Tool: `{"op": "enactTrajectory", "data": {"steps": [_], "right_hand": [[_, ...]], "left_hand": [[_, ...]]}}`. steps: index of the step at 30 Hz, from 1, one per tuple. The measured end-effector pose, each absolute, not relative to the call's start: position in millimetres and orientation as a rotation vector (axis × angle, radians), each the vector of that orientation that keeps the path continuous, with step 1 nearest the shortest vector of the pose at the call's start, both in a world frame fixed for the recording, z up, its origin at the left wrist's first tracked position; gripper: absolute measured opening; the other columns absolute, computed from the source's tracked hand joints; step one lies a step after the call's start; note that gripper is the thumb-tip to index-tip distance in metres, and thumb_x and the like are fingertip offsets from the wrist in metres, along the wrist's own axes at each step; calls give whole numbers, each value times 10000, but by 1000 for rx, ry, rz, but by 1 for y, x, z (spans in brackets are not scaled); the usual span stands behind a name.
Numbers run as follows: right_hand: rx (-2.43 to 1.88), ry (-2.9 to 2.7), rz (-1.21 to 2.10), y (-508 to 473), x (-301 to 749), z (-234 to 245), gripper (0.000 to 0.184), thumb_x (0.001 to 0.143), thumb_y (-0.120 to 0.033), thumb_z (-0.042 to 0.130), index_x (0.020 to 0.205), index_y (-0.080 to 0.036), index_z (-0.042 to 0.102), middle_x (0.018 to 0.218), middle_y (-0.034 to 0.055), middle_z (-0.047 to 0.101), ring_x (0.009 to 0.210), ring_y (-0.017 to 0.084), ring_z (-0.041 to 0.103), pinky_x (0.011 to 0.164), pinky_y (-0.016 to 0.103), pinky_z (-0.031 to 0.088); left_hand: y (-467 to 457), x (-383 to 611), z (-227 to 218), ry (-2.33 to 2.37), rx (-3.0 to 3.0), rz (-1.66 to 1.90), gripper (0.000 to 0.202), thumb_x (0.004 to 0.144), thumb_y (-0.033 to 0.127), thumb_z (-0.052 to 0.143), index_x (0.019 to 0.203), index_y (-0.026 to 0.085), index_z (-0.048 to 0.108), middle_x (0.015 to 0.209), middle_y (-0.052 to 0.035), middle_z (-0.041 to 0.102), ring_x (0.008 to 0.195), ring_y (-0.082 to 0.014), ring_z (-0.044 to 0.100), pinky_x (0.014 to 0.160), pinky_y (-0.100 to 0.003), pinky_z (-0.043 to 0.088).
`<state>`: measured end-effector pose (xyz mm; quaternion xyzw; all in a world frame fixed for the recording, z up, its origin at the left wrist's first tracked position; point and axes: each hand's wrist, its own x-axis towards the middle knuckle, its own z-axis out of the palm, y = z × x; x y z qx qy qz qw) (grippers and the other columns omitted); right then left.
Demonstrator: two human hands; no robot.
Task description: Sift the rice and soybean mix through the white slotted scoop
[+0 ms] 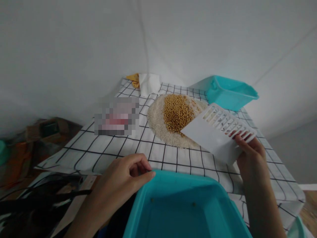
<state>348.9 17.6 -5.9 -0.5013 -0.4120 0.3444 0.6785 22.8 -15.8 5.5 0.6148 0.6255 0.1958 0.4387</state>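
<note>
My right hand (251,153) grips the slotted end of a white slotted plastic board (210,134), tilted over the right side of a grain pile. Yellow soybeans (177,110) lie in the middle of that pile, on spread white rice (156,115); the board hides part of it. At the table's near edge is a teal plastic basin (178,177), with two small specks on its bottom. My left hand (131,175) is at the basin's far left corner, its thumb and curled fingers closed on the rim.
A second teal bin (230,92) stands at the table's back right. White cloth or paper (150,84) and a yellow cloth (134,79) lie at the back by the wall. A blurred-out item (117,115) is at left on the checked tablecloth (128,145). Cardboard boxes (49,129) stand lower left.
</note>
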Motion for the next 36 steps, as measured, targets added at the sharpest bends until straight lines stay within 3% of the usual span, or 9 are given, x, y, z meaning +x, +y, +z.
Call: {"op": "enactTrajectory", "data": {"steps": [3,12,29,36], "right_hand": [[-1113,-919,714,20,354,-6,92,791,-295,752,786,-231,686,905,8,691,968,193,654,932,322,473],[-1191,-955,721,25,347,-9,168,791,-345,754,885,-211,719,951,49,732,868,197,667,729,285,495],[-1124,-947,727,22,352,-11,114,785,-316,750,840,-220,720,913,27,702,892,189,647,807,291,493],[-1134,-908,728,15,355,-8,76,786,-293,756,802,-225,725,848,2,675,839,156,609,756,251,454]], "left_hand": [[-15,23,4,1557,1527,501,200,722,419,653,675,225,640,539,42,558,560,-159,517,541,-257,356],[-15,29,9,1553,1494,573,176,699,382,613,640,216,611,538,36,557,554,-159,513,550,-261,365],[-14,26,7,1551,1498,537,209,708,419,623,672,212,624,558,30,576,560,-164,527,550,-263,365],[-14,27,11,1556,1479,522,217,703,427,626,673,212,629,559,30,576,564,-165,538,544,-255,372]]}}
